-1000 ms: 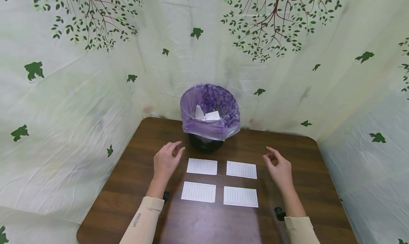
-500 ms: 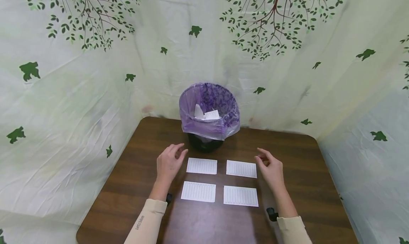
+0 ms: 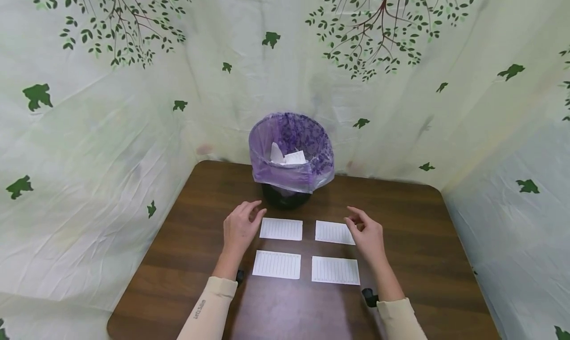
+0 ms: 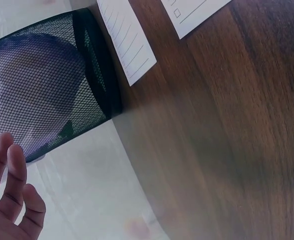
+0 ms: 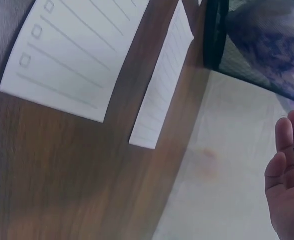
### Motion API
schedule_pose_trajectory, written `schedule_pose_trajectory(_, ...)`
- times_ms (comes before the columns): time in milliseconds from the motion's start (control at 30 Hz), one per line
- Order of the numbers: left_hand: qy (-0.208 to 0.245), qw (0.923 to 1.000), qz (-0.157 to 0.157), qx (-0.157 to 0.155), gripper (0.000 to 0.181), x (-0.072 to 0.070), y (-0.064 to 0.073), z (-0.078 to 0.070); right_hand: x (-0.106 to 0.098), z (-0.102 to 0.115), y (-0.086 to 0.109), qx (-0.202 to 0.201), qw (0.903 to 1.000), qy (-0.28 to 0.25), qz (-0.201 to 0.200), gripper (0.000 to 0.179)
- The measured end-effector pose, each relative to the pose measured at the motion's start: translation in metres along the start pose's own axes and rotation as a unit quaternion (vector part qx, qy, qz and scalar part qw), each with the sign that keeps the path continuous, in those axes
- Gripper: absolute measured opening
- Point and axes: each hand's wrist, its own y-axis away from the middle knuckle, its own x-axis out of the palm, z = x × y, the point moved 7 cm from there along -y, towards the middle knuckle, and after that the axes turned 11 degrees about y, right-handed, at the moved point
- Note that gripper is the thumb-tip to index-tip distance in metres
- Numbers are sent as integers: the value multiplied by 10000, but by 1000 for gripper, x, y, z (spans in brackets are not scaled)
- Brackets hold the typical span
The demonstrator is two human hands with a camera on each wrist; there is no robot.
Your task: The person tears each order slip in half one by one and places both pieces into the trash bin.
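Lined paper cards with small checkboxes lie flat in two rows of two on the wooden table: far left card point(image 3: 281, 229), far right card point(image 3: 331, 232), near left card point(image 3: 276, 264), near right card point(image 3: 335, 270). My left hand point(image 3: 240, 231) hovers just left of the far left card, holding nothing, its fingers loosely bent. Over the right end of the far right card, my right hand point(image 3: 368, 236) is raised, also with nothing in it. Both wrist views show relaxed fingers point(image 4: 16, 167) near the black mesh bin point(image 4: 94, 60).
Behind the cards the bin stands on the table point(image 3: 178, 241), lined with a purple plastic bag point(image 3: 285, 177). White paper pieces point(image 3: 295, 158) are inside it. Leaf-printed curtains point(image 3: 213, 122) enclose the table at the back and sides.
My right hand has moved left from beside the cards to overlap the far right card's edge. My left hand has drifted slightly right toward the far left card. The cards have stayed put.
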Motion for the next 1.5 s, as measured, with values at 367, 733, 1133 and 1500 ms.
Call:
schedule_pose_trajectory(367,-34,10000,51,1,24,9,6,0,14,14,3,-199,9998,-25,95,29)
schedule_pose_trajectory(733,87,9998,177,17,26,23,11,-10,34,27,7,-382,9990,-145,188,31)
schedule_pose_trajectory(1133,80,9992,378,25,27,38,23,-13,62,33,9,-360,9983,-201,424,29)
schedule_pose_trajectory(1500,-35,9968,742,-303,29,48,29,-7,91,46,16,-465,9962,-226,696,28)
